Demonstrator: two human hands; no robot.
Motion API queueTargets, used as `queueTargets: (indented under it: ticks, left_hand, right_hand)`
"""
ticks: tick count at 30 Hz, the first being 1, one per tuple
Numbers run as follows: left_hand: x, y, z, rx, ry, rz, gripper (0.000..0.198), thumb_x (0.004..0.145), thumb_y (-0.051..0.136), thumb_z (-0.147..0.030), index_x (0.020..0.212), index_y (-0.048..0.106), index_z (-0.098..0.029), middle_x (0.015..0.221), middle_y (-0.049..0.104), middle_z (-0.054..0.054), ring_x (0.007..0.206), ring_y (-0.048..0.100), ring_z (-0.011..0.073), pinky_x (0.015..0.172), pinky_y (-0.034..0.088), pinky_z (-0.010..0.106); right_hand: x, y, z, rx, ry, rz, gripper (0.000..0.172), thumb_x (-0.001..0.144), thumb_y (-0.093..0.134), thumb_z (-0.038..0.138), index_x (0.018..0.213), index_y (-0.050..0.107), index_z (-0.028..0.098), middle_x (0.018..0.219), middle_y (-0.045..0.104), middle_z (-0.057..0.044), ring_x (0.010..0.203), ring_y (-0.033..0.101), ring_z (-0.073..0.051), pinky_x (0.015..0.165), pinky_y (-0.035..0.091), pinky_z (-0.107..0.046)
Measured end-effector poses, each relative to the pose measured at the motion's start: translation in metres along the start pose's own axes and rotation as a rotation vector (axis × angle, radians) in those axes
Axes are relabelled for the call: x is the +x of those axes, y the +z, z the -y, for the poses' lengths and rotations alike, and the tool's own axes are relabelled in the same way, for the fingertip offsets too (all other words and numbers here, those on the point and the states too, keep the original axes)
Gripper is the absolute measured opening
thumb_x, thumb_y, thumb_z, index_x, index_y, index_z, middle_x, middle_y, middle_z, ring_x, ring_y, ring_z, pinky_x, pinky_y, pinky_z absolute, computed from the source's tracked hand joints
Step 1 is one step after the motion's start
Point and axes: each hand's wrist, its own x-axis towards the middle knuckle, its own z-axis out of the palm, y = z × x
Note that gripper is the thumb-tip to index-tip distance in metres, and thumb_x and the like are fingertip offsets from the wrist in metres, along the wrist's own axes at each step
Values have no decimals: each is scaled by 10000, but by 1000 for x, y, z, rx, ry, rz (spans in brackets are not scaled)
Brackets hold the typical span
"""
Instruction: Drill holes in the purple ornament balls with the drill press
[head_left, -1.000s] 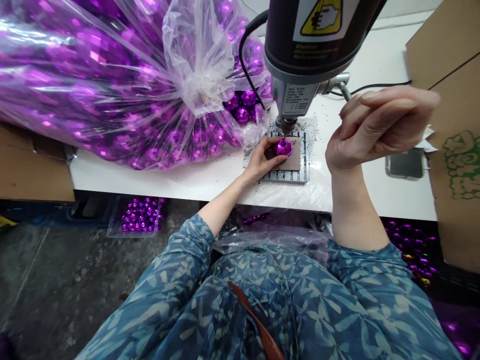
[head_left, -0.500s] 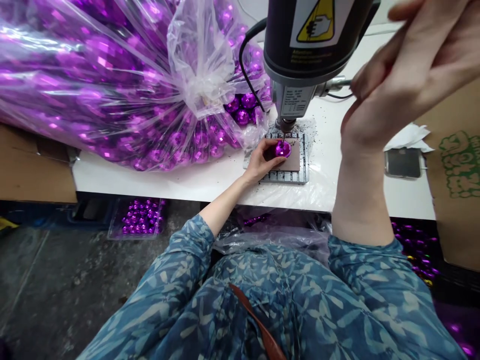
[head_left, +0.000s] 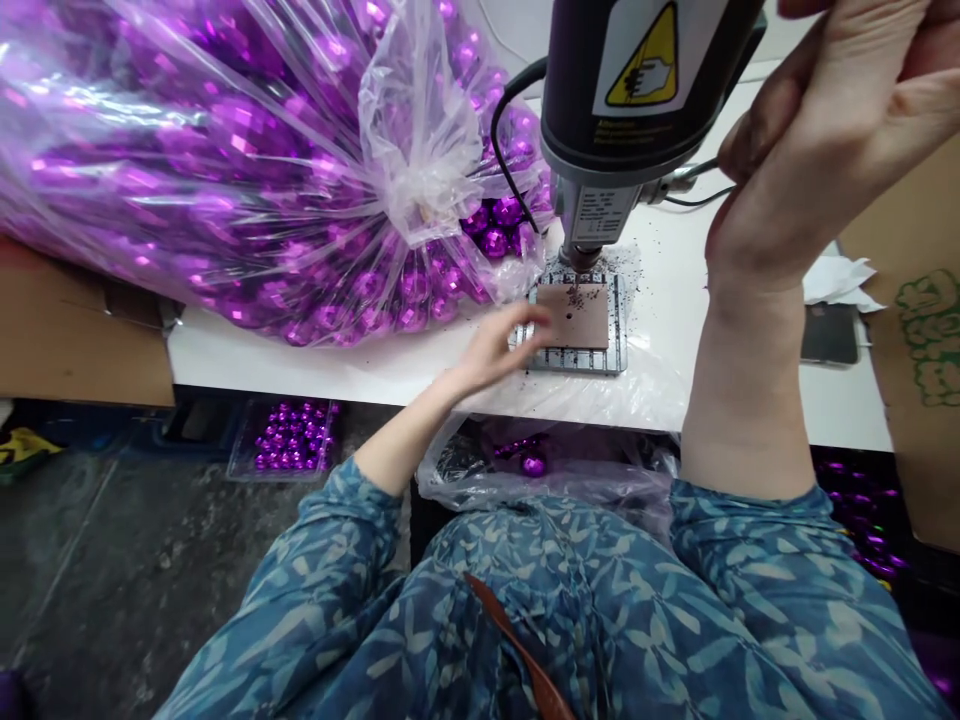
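Note:
My left hand [head_left: 499, 348] is beside the left edge of a brown board [head_left: 585, 318] with a small dark hole. Its fingers are apart, slightly blurred, and nothing shows in them. The board lies on the slotted metal base [head_left: 616, 360] of a drill press. Above it hangs the dark drill press head [head_left: 637, 110]. My right hand [head_left: 832, 130] is closed around the press's feed lever [head_left: 701, 168], whose far end the fingers hide. A shiny purple ball [head_left: 532, 463] is below the table edge, in an open clear plastic bag [head_left: 442, 480].
A big tied clear bag [head_left: 424, 190] of purple faceted balls fills the table's left. Dark shavings surround the metal base. At right are a phone [head_left: 831, 335], white tissue [head_left: 844, 278] and a cardboard box [head_left: 911, 230]. A clear bin [head_left: 244, 450] of purple balls stands below left.
My left hand has let go of the purple ball and moved left off the board. A purple ball now shows in the bag below. My right hand stays on the lever.

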Motion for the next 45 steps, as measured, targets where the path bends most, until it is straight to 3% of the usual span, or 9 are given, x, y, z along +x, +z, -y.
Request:
queueTargets:
  ticks: [4, 9, 15, 19, 23, 29, 34, 38, 45]
  left_hand:
    - [86, -16, 50, 267, -260, -434, 128, 965, 649, -193, 1088, 685, -191, 1232, 682, 148, 1371, 546, 342, 1211, 421, 506]
    - [137, -16, 82, 507, -611, -495, 242, 967, 454, -35, 1051, 670, -106, 1270, 629, 233, 1399, 535, 397, 1208, 398, 578]
    - [132, -21, 79, 521, -599, -392, 338, 952, 500, -53, 1236, 650, -159, 1444, 538, 226, 1377, 578, 384, 1231, 348, 627]
    - [129, -29, 84, 400, -595, -354, 339, 849, 650, 8, 1110, 690, -205, 1413, 544, 150, 1320, 635, 386, 1233, 372, 586]
    - [131, -35, 98, 171, -507, -450, 162, 841, 751, -80, 833, 648, -205, 1327, 564, 105, 1338, 612, 346, 1257, 357, 507]
    - [139, -35, 112, 110, -567, -524, 230, 787, 813, -104, 881, 633, -212, 1207, 656, 111, 1375, 568, 325, 1264, 351, 491]
    - [128, -35, 92, -65, -569, -601, 197, 841, 811, -225, 931, 639, -193, 974, 713, 42, 1133, 681, 227, 1057, 548, 359]
    - [103, -36, 63, -382, -489, -554, 220, 953, 719, -407, 1056, 703, -213, 949, 767, 46, 947, 730, 189, 856, 628, 333]
    - [64, -23, 47, -644, -539, -422, 328, 940, 730, -481, 1110, 749, -201, 1105, 811, 87, 1106, 760, 222, 955, 645, 407]
  right_hand:
    - [-8, 3, 11, -98, -76, -62, 673, 730, 472, 749, 851, 603, 100, 764, 555, 18, 529, 404, 97, 530, 316, -88]
    - [-13, 5, 15, -75, -151, -48, 573, 840, 471, 662, 833, 556, 95, 773, 583, 22, 541, 440, 91, 544, 334, -85]
    - [-13, 3, 11, -53, -162, -55, 549, 859, 479, 629, 875, 574, 89, 777, 596, 19, 607, 515, 83, 637, 441, -70]
    - [-14, 3, 11, -65, -158, -50, 538, 861, 467, 621, 857, 566, 92, 777, 581, 33, 601, 491, 103, 636, 409, -60]
    - [-12, 4, 9, -51, -152, -71, 563, 838, 474, 660, 834, 555, 103, 760, 565, 35, 565, 456, 104, 594, 390, -57]
    - [-11, 6, 10, -11, -163, -87, 585, 824, 498, 683, 833, 578, 103, 783, 597, 19, 692, 602, 63, 685, 505, -48]
    - [-13, 6, 14, -23, -123, -87, 601, 806, 496, 688, 799, 587, 94, 661, 440, 24, 576, 487, 94, 588, 383, -39]
    - [-13, 4, 12, -24, -141, -96, 644, 798, 503, 720, 803, 601, 84, 641, 416, 15, 706, 604, 56, 734, 508, -52]
    - [-12, 4, 11, -68, -146, -85, 647, 810, 466, 723, 827, 595, 89, 778, 593, 22, 683, 591, 75, 708, 502, -39]
